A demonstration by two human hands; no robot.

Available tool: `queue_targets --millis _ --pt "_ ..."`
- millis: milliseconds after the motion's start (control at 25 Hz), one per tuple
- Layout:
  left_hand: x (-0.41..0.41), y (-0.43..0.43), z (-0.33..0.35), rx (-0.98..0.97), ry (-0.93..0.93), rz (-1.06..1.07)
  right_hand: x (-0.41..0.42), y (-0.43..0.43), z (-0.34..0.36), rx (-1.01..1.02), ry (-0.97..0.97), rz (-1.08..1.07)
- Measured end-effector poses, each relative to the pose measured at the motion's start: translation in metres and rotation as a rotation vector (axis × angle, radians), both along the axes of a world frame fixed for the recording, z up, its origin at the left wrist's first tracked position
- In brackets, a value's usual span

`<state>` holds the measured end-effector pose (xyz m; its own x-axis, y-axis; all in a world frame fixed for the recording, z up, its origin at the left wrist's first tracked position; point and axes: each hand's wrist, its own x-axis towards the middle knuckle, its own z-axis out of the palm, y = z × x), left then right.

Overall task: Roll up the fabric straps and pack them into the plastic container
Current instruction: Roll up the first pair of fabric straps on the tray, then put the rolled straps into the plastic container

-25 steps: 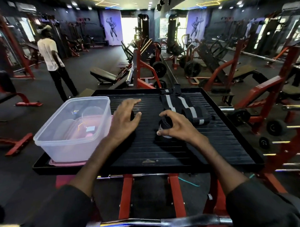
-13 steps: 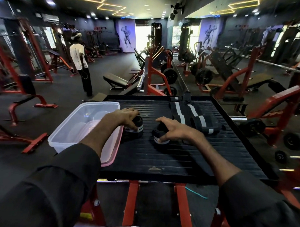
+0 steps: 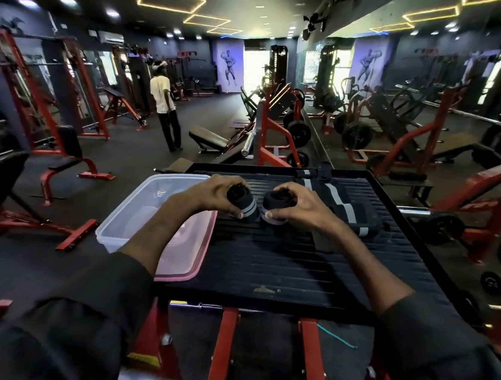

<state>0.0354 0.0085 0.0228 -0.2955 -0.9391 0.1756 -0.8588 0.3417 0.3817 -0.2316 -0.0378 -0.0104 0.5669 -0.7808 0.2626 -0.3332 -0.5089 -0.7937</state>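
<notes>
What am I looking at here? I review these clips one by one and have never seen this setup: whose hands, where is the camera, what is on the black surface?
There is no machine here. A person wears a camera on the head, so the view looks forward and down over their own arms, in a gym. The left hand grips one rolled strap; the right hand grips a second rolled strap. Both rolls are at a ribbed black platform; whether they touch it is unclear. To the left stands a clear plastic container, open, on a pink lid. To the right lie unrolled straps, black with grey stripes, still flat.
</notes>
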Motion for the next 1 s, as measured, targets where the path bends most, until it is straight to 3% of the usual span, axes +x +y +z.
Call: queue_targets --millis 240,400,600,880,1000 --pt "0.039 0.082 0.08 -0.237 0.028 0.143 0.079 0.015 0.068 -0.167 -0.116 0.151" --pt "0.087 0.137 0.099 -0.259 0.006 0.292 0.149 0.036 0.09 -0.22 -0.128 0.272" --pt "0.129 0.168 0.059 -0.051 -0.002 0.47 0.207 0.054 0.071 -0.172 0.111 0.478" --pt "0.133 0.142 0.004 0.145 -0.195 0.472 0.217 0.047 0.03 -0.108 0.48 0.573" --pt "0.134 0.126 0.009 0.462 -0.221 0.462 0.22 0.043 0.027 -0.049 0.627 0.654"
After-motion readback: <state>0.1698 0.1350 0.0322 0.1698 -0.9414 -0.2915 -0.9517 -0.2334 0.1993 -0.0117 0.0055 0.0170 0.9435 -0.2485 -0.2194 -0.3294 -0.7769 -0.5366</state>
